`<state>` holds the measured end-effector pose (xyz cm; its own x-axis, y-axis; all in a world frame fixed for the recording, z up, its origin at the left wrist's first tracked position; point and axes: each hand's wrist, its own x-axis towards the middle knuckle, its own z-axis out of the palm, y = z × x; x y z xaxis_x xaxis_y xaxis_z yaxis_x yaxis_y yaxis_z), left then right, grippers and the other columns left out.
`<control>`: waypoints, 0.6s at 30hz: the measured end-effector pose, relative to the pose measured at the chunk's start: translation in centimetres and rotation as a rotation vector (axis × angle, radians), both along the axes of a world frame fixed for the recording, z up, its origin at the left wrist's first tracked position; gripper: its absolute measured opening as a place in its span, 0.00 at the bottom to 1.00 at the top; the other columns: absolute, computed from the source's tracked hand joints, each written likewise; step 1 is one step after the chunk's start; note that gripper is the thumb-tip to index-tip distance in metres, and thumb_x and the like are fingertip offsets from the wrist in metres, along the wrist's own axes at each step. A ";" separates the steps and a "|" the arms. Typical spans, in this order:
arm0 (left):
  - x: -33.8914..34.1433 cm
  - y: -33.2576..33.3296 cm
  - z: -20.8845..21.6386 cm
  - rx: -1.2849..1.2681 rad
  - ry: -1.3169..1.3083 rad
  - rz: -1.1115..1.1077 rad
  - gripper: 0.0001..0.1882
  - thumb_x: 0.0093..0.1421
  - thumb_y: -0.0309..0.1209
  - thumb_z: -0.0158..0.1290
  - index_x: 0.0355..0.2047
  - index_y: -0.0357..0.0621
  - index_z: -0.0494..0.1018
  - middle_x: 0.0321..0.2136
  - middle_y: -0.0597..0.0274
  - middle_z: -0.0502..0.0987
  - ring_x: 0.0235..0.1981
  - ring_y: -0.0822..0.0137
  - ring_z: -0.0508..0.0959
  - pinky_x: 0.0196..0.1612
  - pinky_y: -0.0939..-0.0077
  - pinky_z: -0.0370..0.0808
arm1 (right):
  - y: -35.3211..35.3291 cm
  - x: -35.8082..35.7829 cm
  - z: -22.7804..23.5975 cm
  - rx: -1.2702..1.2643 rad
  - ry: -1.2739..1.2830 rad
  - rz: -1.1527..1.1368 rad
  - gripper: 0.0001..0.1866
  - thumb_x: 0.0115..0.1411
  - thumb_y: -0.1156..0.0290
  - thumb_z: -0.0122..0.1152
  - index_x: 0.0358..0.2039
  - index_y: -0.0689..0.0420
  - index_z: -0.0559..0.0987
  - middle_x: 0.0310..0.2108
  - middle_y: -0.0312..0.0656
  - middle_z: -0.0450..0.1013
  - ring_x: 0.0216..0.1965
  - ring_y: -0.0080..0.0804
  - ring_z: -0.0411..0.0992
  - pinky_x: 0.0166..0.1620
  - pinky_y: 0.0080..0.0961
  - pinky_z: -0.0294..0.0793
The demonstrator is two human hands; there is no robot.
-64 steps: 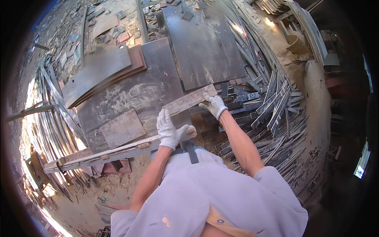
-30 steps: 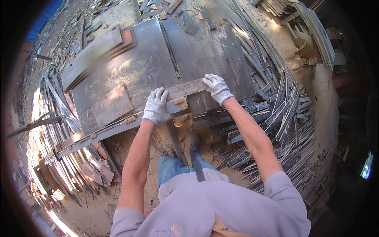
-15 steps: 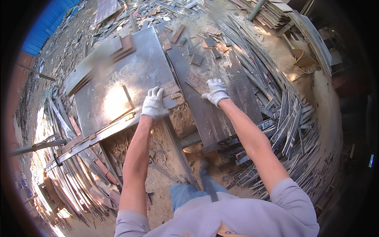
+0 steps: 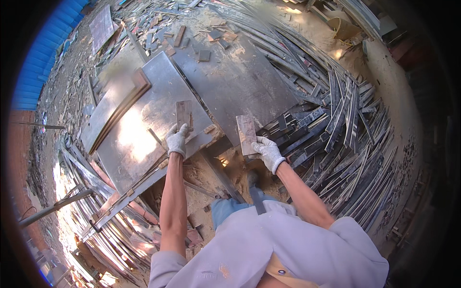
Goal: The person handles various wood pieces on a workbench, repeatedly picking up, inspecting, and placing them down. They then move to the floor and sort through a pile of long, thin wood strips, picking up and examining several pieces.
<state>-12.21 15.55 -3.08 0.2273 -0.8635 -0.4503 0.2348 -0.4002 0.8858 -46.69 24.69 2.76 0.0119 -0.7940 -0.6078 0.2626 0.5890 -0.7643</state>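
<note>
Both my hands wear pale knitted work gloves. My left hand (image 4: 176, 140) grips the lower end of a short brown wooden board (image 4: 184, 115), which stands out over the near right corner of the metal-topped table (image 4: 161, 79). In my right hand (image 4: 267, 151) is another short wooden board (image 4: 246, 134), reddish and dusty, pinched at its lower right side. That board is tilted up just off the near edge of the dark, sawdust-covered panel (image 4: 235, 81). A gap runs between the table and the panel.
Stacked boards (image 4: 115, 113) lie on the table's left part. Several offcut blocks (image 4: 204, 55) are scattered on the far end of the panel. Long wooden strips (image 4: 345, 139) pile up at the right, and more strips (image 4: 103, 216) at the lower left. A metal pole (image 4: 57, 204) juts in from the left.
Both hands were lying over the surfaces, fingers spread. Now each is closed on a short board, the right drawn back toward me past the panel's edge. The view has turned slightly.
</note>
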 end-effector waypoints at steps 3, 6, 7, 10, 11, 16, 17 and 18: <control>-6.2 4.1 8.2 -0.149 0.154 -0.003 0.24 0.63 0.26 0.62 0.59 0.38 0.73 0.33 0.60 0.83 0.32 0.70 0.84 0.34 0.76 0.80 | 1.8 1.0 3.5 -0.074 -0.004 -0.030 0.14 0.67 0.74 0.61 0.52 0.60 0.78 0.41 0.38 0.81 0.36 0.22 0.78 0.38 0.23 0.82; -13.5 9.0 11.9 -0.154 0.070 -0.218 0.24 0.64 0.25 0.60 0.60 0.37 0.73 0.32 0.64 0.82 0.30 0.75 0.81 0.33 0.79 0.79 | 4.4 0.8 5.6 -0.252 -0.107 -0.109 0.14 0.68 0.70 0.62 0.52 0.60 0.79 0.41 0.34 0.80 0.39 0.17 0.75 0.43 0.18 0.77; -15.2 11.0 11.9 -0.165 -0.064 -0.246 0.23 0.64 0.25 0.59 0.60 0.36 0.73 0.32 0.64 0.82 0.30 0.77 0.80 0.32 0.81 0.78 | 5.4 1.1 6.5 -0.267 -0.172 -0.154 0.14 0.68 0.68 0.62 0.51 0.59 0.79 0.40 0.34 0.79 0.39 0.17 0.73 0.43 0.18 0.75; -20.4 17.3 13.4 -0.195 -0.229 -0.372 0.18 0.68 0.26 0.53 0.57 0.33 0.75 0.36 0.62 0.84 0.28 0.75 0.80 0.32 0.79 0.78 | 9.9 -0.7 4.1 -0.342 0.016 -0.096 0.23 0.64 0.52 0.68 0.46 0.58 0.79 0.38 0.34 0.77 0.38 0.20 0.70 0.42 0.24 0.72; -22.8 19.5 16.2 -0.300 -0.388 -0.494 0.18 0.70 0.27 0.50 0.56 0.31 0.74 0.37 0.57 0.85 0.30 0.73 0.80 0.35 0.77 0.79 | 12.0 -2.5 4.5 -0.293 0.322 0.008 0.33 0.59 0.46 0.71 0.50 0.63 0.78 0.43 0.43 0.80 0.44 0.26 0.74 0.45 0.28 0.75; -21.1 26.5 7.6 -0.392 -0.800 -0.893 0.26 0.67 0.42 0.54 0.59 0.36 0.73 0.48 0.42 0.81 0.45 0.49 0.84 0.47 0.61 0.79 | 22.4 -15.7 2.2 0.363 0.124 -0.234 0.13 0.50 0.72 0.74 0.37 0.59 0.85 0.31 0.41 0.82 0.28 0.27 0.78 0.26 0.26 0.75; -17.9 26.8 6.2 -0.267 -0.764 -0.748 0.31 0.65 0.47 0.55 0.60 0.36 0.72 0.50 0.40 0.79 0.47 0.46 0.82 0.49 0.58 0.78 | 21.7 -20.8 6.1 0.196 0.043 -0.352 0.06 0.53 0.72 0.71 0.31 0.57 0.83 0.25 0.36 0.79 0.21 0.21 0.74 0.19 0.21 0.71; -16.2 27.2 5.0 -0.166 -0.673 -0.645 0.30 0.65 0.47 0.56 0.59 0.36 0.72 0.51 0.41 0.78 0.50 0.48 0.80 0.51 0.59 0.77 | 23.9 -31.7 2.5 -0.031 0.086 -0.428 0.13 0.57 0.69 0.68 0.41 0.61 0.80 0.30 0.39 0.81 0.22 0.24 0.77 0.18 0.26 0.72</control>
<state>-28.38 42.73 1.92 -0.1486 -0.9544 -0.2588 -0.5691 -0.1314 0.8117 -78.35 48.64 5.29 -0.3720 -0.7341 -0.5680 0.4127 0.4173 -0.8097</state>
